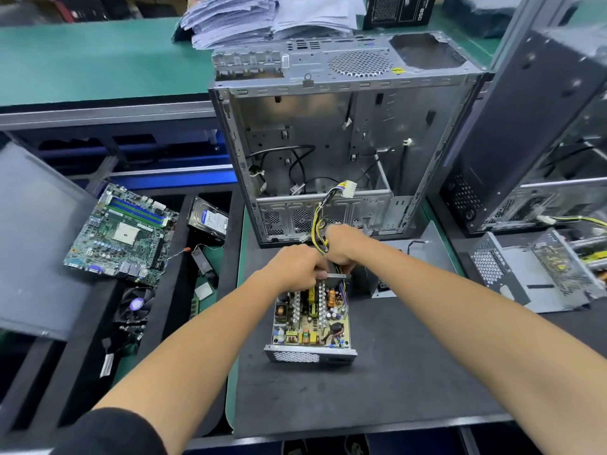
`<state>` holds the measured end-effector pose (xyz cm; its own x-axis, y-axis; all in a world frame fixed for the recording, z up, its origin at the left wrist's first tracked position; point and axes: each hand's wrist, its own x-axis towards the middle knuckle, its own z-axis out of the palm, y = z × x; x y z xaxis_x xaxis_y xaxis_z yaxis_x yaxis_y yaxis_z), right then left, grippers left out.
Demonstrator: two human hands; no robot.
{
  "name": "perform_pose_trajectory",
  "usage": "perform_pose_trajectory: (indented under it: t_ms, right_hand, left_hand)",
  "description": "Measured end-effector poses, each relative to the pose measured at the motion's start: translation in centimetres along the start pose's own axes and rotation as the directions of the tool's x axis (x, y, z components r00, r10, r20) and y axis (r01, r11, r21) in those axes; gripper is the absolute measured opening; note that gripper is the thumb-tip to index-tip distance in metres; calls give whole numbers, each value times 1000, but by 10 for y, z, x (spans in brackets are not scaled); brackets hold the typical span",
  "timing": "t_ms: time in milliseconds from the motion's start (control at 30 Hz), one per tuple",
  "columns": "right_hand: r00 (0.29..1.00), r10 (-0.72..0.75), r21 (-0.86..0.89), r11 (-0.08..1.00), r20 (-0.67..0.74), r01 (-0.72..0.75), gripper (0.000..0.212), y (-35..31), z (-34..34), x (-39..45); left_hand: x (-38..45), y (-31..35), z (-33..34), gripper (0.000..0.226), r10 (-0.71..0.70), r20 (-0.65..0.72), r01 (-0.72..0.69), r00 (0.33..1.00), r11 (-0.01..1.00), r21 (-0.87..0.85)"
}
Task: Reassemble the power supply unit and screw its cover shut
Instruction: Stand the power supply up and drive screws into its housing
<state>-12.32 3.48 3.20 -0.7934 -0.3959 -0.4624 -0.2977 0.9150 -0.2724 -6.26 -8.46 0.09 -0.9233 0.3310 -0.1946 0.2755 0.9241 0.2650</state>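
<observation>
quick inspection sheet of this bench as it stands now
surface: black mat on green bench.
job's things: open PSU, circuit board exposed, cover not on; grey cover lies behind it.
clutter: motherboard, hard drive, fan in trays at left.
hands: left hand and right hand both grip at PSU's far end.
cables: yellow-black bundle rises from PSU.
surroundings: empty PC case, paper stack behind.

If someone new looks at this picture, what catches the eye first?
Both hands, left and right, work at the far end of the open power supply on the dark mat. Behind it stands an empty computer case; a motherboard lies at the left.
</observation>
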Motion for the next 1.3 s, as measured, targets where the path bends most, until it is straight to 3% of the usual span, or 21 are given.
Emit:
perform_pose_trajectory:
  t_ms: [333,433,700,800,900,967,1033,1167,1300]
  right_hand:
    - [995,-94,-156,983,33,98,21,-2,3,10]
    - [982,-159,-148,974,99,173,7,-1,0,8]
    - [921,-173,-47,978,349,201,20,-2,-8,-1]
    - [905,-159,-44,980,395,192,15,0,-12,-3]
    - [923,-175,-36,979,343,199,23,3,-11,-1]
    - [945,-166,0,985,280,173,22,3,-6,2]
    - [971,-125,19,992,205,124,24,2,1,4]
    - [972,-139,-26,989,190,146,17,-2,4,3]
    - [990,-123,-118,984,67,131,19,4,-14,4]
  left_hand:
    - [-1,1,0,17,14,-67,-12,998,1000,25]
    - [-4,-2,5,19,-14,-101,13,995,1000,-8]
    - [-7,-12,4,35,-28,-182,7,983,994,-112]
    - [-10,-16,4,41,-20,-58,10,998,986,-168]
    - [-14,-20,7,54,-22,178,38,984,995,-88]
    - [-16,-22,12,49,-41,237,44,971,999,-5]
    - [-15,-23,14,39,-68,250,79,966,996,-34]
    - [-10,-24,15,38,-78,247,95,966,994,-57]
    - [-6,-24,19,35,-97,191,102,977,995,-17]
